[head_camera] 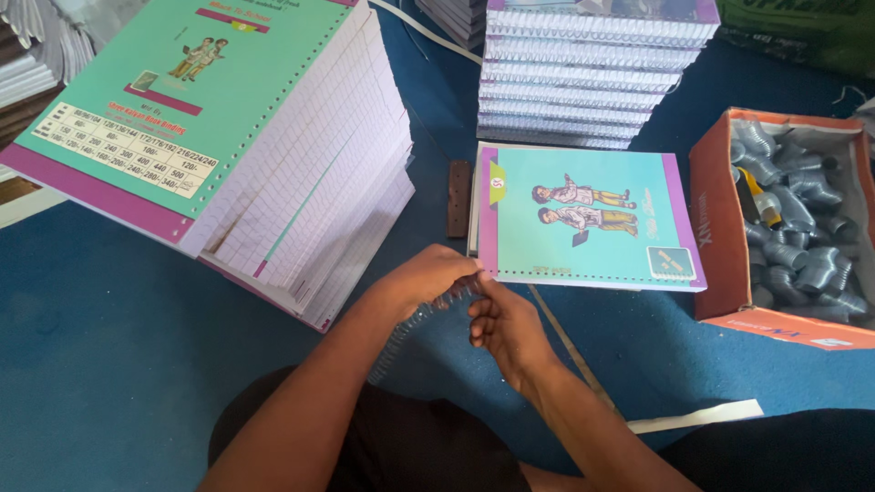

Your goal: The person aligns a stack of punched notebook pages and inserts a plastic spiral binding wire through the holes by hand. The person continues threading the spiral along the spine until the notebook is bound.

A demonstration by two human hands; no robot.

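Note:
My left hand (430, 278) and my right hand (503, 326) meet at the near edge of a turquoise notebook (583, 214) with a purple border and punched holes along its near side. Both hands pinch a clear spiral binding coil (412, 326) that runs down and left from the fingers, its upper end at the notebook's near left corner. The notebook lies flat on the blue floor mat (109, 337), on top of another one.
A tall leaning stack of unbound punched notebooks (273, 137) stands at the left. Bound spiral notebooks (583, 77) are piled behind. An orange cardboard box (720, 228) of rolled coils sits at the right. A small dark block (458, 198) and a white strip (697, 417) lie on the mat.

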